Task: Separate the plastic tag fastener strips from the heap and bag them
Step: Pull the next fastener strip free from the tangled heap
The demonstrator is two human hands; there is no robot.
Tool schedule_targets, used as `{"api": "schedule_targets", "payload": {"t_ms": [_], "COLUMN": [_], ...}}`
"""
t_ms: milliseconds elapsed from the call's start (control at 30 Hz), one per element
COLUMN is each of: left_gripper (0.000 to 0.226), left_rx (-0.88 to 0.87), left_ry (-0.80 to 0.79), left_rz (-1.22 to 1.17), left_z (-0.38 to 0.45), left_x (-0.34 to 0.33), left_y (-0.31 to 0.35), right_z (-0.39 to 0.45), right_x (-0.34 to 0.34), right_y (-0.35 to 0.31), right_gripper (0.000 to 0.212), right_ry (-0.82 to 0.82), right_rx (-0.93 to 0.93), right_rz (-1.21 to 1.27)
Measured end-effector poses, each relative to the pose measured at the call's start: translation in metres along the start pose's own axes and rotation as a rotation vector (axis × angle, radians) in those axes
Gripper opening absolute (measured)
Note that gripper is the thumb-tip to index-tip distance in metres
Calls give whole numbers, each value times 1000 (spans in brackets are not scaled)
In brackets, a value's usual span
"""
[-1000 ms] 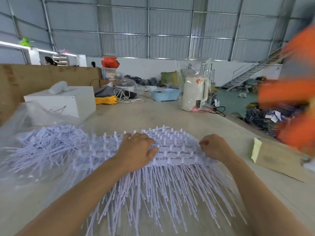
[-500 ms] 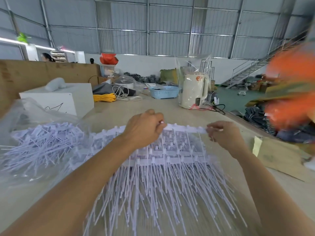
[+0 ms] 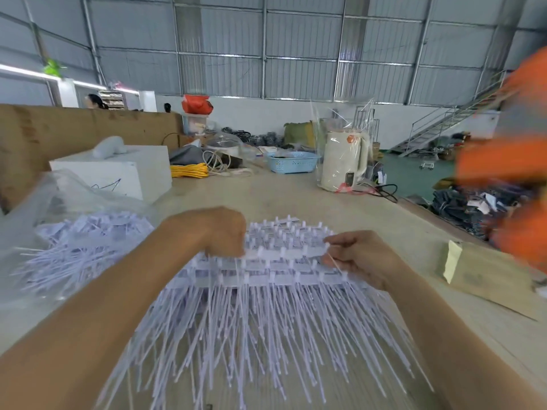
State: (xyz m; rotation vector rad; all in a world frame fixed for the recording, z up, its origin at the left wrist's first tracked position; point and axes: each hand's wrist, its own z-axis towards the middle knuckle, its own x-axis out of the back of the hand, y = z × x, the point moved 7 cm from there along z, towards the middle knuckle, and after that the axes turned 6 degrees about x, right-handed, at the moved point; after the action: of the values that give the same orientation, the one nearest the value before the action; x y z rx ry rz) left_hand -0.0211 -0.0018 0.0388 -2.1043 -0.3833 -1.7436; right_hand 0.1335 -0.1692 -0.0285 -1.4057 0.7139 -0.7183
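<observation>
Heap of white fastener strips (image 3: 260, 306) on bench (image 3: 296, 199), left hand (image 3: 220, 230) curled gripping one strip's end, right hand (image 3: 359, 257) pinching the other end, filled plastic bag (image 3: 74, 220) at left.

Landmark: the table (image 3: 296, 199), pale beige. The tag fastener strips (image 3: 266, 306) heaped at its near edge are white with a faint lilac tint. To their left, a clear plastic bag (image 3: 68, 196) holds strips of the same colour. At the far left of the table stands a white box (image 3: 130, 170); beside it lies a yellow cord coil (image 3: 189, 170). Further along the far side sit a light blue perforated basket (image 3: 293, 162) and a cream kettle (image 3: 343, 161). On the right edge lies a brown cardboard piece (image 3: 488, 279).
</observation>
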Motion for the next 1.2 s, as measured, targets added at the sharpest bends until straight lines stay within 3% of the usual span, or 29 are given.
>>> {"api": "schedule_targets", "payload": {"t_ms": [67, 200, 333, 567, 700, 833, 1067, 1200], "left_gripper": [37, 42, 47, 26, 25, 27, 33, 37], "left_rx": [32, -82, -178, -181, -231, -276, -368, -397], "left_ry": [-52, 257, 353, 566, 664, 677, 601, 531], "left_rz": [-9, -127, -303, -481, -481, -467, -270, -317], "left_z": [8, 21, 34, 44, 40, 38, 38, 41], "left_x": [-15, -5, -14, -22, -19, -18, -22, -22], "left_y": [-2, 40, 87, 91, 94, 97, 112, 110], "right_z": [2, 3, -1, 2, 4, 3, -3, -6], "right_x": [-3, -5, -5, -2, -9, -6, -6, -9], "right_y": [3, 0, -5, -6, -12, -19, -23, -24], "right_gripper": [19, 19, 18, 15, 17, 11, 12, 12], "right_ry": [4, 30, 51, 25, -23, 28, -32, -121], "right_rx": [-8, 90, 153, 168, 296, 410, 524, 565], "right_rz": [-44, -110, -80, 14, -239, -386, -300, -207]}}
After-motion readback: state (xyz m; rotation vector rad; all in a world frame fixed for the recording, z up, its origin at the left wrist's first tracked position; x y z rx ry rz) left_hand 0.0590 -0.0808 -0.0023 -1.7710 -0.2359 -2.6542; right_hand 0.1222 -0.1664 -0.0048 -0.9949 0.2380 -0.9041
